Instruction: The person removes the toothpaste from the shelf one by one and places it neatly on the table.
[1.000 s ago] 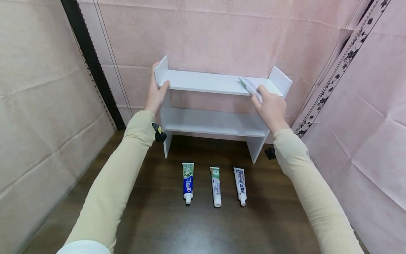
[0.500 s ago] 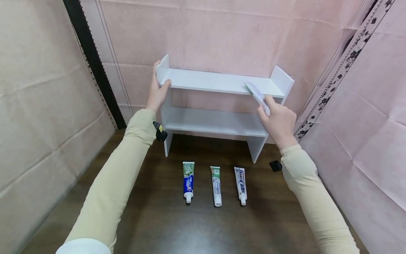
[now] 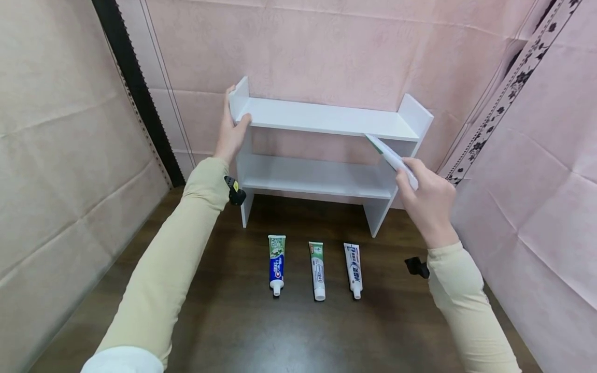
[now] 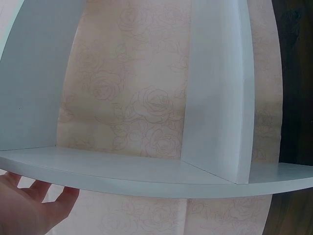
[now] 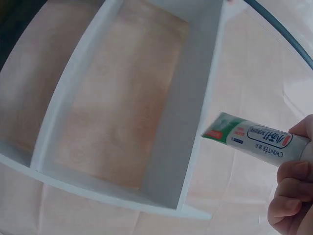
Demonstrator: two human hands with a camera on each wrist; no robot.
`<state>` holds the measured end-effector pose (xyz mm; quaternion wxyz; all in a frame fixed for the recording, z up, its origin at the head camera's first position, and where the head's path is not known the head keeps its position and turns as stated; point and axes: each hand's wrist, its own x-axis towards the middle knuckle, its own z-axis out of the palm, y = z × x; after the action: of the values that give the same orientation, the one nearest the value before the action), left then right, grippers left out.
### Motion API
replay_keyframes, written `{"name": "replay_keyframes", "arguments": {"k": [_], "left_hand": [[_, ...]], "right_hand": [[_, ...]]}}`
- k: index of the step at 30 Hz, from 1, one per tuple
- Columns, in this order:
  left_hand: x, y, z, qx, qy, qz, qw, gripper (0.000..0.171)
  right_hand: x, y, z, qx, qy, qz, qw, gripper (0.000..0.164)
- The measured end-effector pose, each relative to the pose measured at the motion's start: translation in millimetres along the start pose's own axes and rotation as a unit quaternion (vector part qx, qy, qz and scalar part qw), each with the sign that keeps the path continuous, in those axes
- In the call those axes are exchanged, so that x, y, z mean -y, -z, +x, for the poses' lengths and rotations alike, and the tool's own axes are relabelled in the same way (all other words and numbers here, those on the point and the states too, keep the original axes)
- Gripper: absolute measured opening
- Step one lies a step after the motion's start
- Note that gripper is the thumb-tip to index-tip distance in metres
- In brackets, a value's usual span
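Note:
A white two-tier shelf (image 3: 322, 118) stands on the dark table against the back cloth. My left hand (image 3: 230, 132) grips the upper part of its left side panel; the left wrist view shows the fingers (image 4: 66, 199) against the panel's edge. My right hand (image 3: 429, 202) pinches a white and green toothpaste tube (image 5: 259, 139) by its cap end, flat end pointing up and left. In the head view the tube lies in front of the upper board's right part. Whether it touches the board I cannot tell.
On the table in front of the shelf lie three toothpaste tubes in a row: a blue and green one (image 3: 276, 265), a green and white one (image 3: 317, 271) and a white one (image 3: 353, 270). Cloth walls (image 3: 536, 171) close in both sides.
My right hand has drawn the toothpaste tube down, right and toward me, from over the upper board to in front of it. My left hand keeps its hold on the shelf.

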<state>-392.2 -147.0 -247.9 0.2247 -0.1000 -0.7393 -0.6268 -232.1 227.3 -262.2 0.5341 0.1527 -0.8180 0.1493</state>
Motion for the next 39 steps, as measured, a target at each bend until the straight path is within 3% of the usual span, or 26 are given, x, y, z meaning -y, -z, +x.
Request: {"name": "replay_keyframes", "arguments": {"k": [3, 7, 12, 18, 21, 28, 34, 39], "left_hand": [[-2.6, 0.3, -1.5, 0.002, 0.005, -0.002, 1.0, 0.07], [-14.4, 1.5, -9.9, 0.011, 0.01, -0.006, 0.9999, 0.07], [-31.5, 3.9, -21.1, 0.015, 0.006, -0.012, 0.9998, 0.07], [-34.0, 3.1, -21.8, 0.017, 0.004, -0.014, 0.9997, 0.07], [-33.8, 2.4, -22.1, 0.014, 0.004, -0.017, 0.9997, 0.07], [-29.4, 1.9, -25.1, 0.013, -0.003, -0.014, 0.9998, 0.071], [-29.5, 2.1, -23.2, 0.013, -0.008, -0.023, 0.9996, 0.071], [-31.9, 2.6, -22.9, 0.014, -0.005, -0.019, 0.9997, 0.071]], "right_hand": [[-2.7, 8.8, -10.3, -0.006, -0.013, 0.016, 1.0, 0.022], [-9.5, 18.9, -27.3, 0.015, -0.02, 0.004, 1.0, 0.021], [-19.5, 22.7, -49.3, 0.061, -0.044, -0.004, 0.997, 0.019], [-30.1, 25.5, -71.5, 0.139, -0.09, -0.02, 0.986, 0.019], [-35.2, 25.9, -82.9, 0.213, -0.123, -0.03, 0.969, 0.023], [-50.2, 15.2, -114.7, 0.366, -0.184, -0.048, 0.911, 0.032], [-57.4, -2.1, -141.5, 0.47, -0.185, -0.042, 0.862, 0.033], [-55.8, -12.9, -162.7, 0.531, -0.174, -0.043, 0.829, 0.035]]}}
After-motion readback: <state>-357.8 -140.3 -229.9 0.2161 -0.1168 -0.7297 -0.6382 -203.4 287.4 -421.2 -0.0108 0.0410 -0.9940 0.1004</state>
